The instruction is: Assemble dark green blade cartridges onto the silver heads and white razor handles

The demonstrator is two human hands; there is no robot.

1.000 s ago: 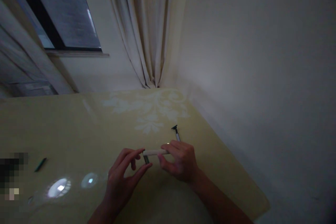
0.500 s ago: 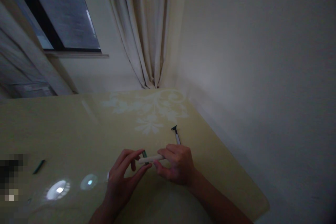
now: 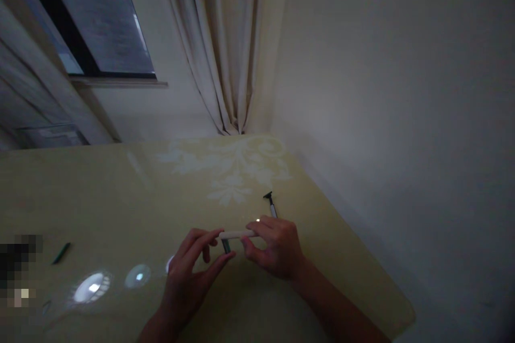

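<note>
Between the thumb and fingertips of my left hand (image 3: 193,268) is a small green piece (image 3: 226,246), held by its two ends. My right hand (image 3: 276,246) pinches a pale, slim stick (image 3: 235,235), whose left end lies over the upper end of the green piece, near my left fingertips. Just beyond my right hand a razor-shaped tool (image 3: 271,202) with a dark head and a grey handle lies on the table, its lower end hidden by the hand.
The glossy yellowish table (image 3: 120,193) meets a wall on the right. A dark green strip (image 3: 61,253) lies at the left. A pixelated dark patch covers the left edge. Curtains (image 3: 229,43) and a window stand behind.
The pale stick has moved up from the middle of the green piece to its upper end. My right hand has shifted slightly up and right.
</note>
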